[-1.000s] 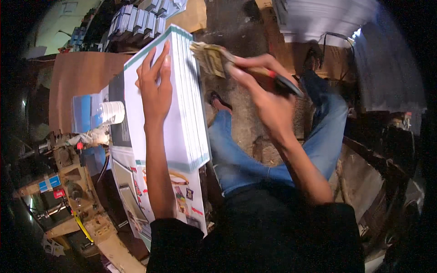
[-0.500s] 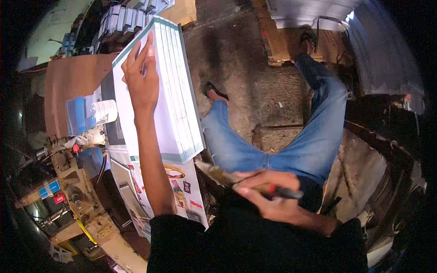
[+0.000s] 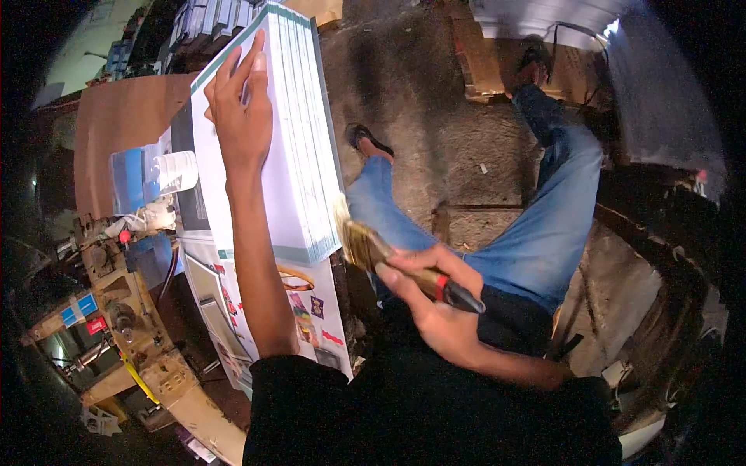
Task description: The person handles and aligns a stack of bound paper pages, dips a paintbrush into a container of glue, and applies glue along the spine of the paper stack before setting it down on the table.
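Observation:
A thick stack of white booklets with green edges [image 3: 299,147] stands to my left, its layered side facing right. My left hand [image 3: 242,116] rests on the top booklet near the far end, fingers stretched out. My right hand [image 3: 435,299] is wrapped round the handle of a flat paintbrush [image 3: 367,245]. The brush's pale bristle tips are at the near right edge of the stack; whether they touch it I cannot tell. Under the stack's near end lies a colourful printed sheet [image 3: 315,326]. Left of the stack is a white plastic tub [image 3: 179,171], tilted on its side.
More bundled booklets [image 3: 206,31] are piled at the far left. A brown board [image 3: 116,147] lies beyond the tub. Machinery with a tan frame [image 3: 132,318] fills the near left. Cardboard [image 3: 478,58] lies on the floor [image 3: 396,85] beyond my spread legs.
My right hand has brought the paintbrush up, its bristles now by the layered side of the stack. The left hand stays on the top booklet. The view has shifted slightly.

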`<state>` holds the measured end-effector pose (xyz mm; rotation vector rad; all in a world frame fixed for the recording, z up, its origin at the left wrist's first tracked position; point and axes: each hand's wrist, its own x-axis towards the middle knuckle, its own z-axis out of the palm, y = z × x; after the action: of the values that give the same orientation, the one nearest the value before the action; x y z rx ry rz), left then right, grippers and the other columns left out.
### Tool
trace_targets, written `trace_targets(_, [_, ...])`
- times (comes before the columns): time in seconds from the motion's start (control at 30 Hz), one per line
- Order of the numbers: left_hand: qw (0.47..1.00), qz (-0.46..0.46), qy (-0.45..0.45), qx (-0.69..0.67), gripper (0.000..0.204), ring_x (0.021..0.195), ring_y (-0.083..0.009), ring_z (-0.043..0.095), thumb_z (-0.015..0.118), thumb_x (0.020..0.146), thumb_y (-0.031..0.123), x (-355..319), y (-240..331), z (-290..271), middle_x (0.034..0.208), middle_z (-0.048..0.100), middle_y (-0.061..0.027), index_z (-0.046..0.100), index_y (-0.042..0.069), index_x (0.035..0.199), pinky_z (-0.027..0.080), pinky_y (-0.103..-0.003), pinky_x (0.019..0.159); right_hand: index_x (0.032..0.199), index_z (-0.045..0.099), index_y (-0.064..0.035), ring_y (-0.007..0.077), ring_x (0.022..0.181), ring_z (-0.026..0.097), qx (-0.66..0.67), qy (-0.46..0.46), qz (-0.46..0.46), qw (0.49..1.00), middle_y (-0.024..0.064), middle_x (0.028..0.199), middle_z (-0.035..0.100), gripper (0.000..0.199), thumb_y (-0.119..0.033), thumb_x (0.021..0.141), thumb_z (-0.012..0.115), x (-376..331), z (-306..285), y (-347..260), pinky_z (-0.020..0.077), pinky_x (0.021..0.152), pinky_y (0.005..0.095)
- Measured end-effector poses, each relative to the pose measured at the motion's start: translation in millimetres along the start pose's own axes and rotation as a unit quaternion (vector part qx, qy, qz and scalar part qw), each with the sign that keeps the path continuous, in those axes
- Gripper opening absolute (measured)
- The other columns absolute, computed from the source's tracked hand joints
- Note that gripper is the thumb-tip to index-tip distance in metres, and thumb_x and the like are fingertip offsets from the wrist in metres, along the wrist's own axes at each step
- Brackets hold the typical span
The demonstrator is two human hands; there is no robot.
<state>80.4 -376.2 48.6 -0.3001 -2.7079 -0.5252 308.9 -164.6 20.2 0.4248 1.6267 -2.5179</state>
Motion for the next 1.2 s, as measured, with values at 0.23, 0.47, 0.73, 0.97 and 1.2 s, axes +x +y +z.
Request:
trace_targets(0.23, [1.000,-0.001,-0.009,0.008,0.041,0.135,-0.0317,0.034,0.042,0.101,0.044,-0.8,-7.6,1.5,0.144,0.047,-0.0165,0.056,0.031,0.138,0.017,-0.051,0.113,0.094,0.069,0.0016,0.0223,0.093,0.070,-0.051,-0.150,-0.094,0.983,0.0193,0.106,0.070,0.014,0.009,0.082,0.069,14.8,-46.1,-47.8,0.0538,0.088,0.0316])
trace_targets(0.47, [0.998,-0.017,-0.017,0.058,0.045,0.138,-0.0361,0.029,0.038,0.102,0.044,-2.5,3.9,4.3,0.149,0.040,-0.0207,0.054,0.028,0.141,0.010,-0.053,0.114,0.096,0.069,0.0010,0.0322,0.107,0.066,-0.042,-0.231,-0.178,0.956,0.0244,0.123,0.062,0.027,0.009,0.071,0.063,26.2,-18.2,-31.1,0.0511,0.089,0.0363])
trace_targets(0.73, [0.997,-0.026,-0.017,0.066,0.046,0.138,-0.0362,0.028,0.037,0.102,0.043,-4.2,3.1,-3.2,0.150,0.038,-0.0216,0.053,0.026,0.142,0.011,-0.054,0.114,0.091,0.068,0.0046,0.0362,0.104,0.066,-0.023,-0.355,-0.108,0.929,0.0301,0.120,0.061,0.022,0.009,0.070,0.064,4.4,-48.2,-48.8,0.0534,0.087,0.0399])
trace_targets(0.97, [0.998,-0.024,-0.033,0.055,0.045,0.140,-0.0358,0.024,0.038,0.102,0.041,1.3,4.2,8.0,0.151,0.037,-0.0202,0.052,0.026,0.142,0.010,-0.056,0.113,0.110,0.065,0.0070,0.0360,0.103,0.066,-0.034,-0.243,-0.147,0.958,0.0258,0.122,0.061,0.037,0.005,0.073,0.064,28.9,-35.1,-55.1,0.0537,0.087,0.0377])
trace_targets(1.2, [0.999,-0.014,-0.029,0.043,0.044,0.141,-0.0343,0.022,0.038,0.102,0.039,1.1,-5.4,-1.1,0.152,0.036,-0.0184,0.052,0.028,0.142,0.010,-0.055,0.114,0.096,0.064,0.0058,0.0400,0.107,0.063,-0.022,-0.364,-0.156,0.918,0.0268,0.123,0.060,0.028,0.004,0.069,0.068,16.2,-62.8,-53.7,0.0512,0.090,0.0419])
